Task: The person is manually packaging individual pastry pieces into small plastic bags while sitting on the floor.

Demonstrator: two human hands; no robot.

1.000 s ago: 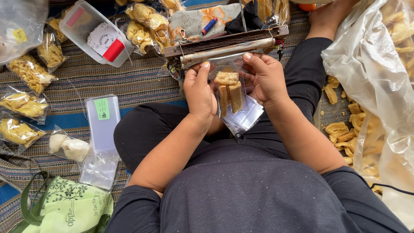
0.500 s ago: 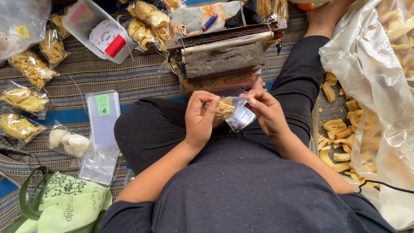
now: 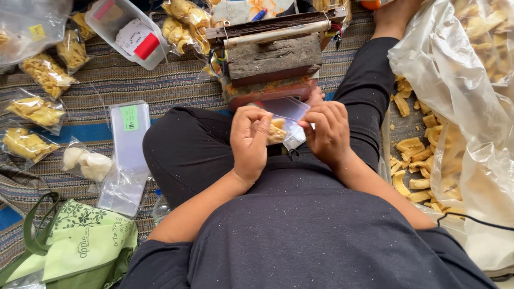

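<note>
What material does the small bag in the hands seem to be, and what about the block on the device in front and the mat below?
Small bag: thin clear plastic, glossy; the yellow snack shows through it. Both the left hand and the right hand hold it.
Block: probably old wood, rough and dull, with a cracked grain.
Mat: woven fibre or plastic strands, matt, striped; which one is unclear.

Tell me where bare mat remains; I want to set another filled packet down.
Bare striped mat lies between the white tub and the stack of empty sleeves. The left edge is crowded with filled snack packets; loose chips and the big plastic bag fill the right.
</note>
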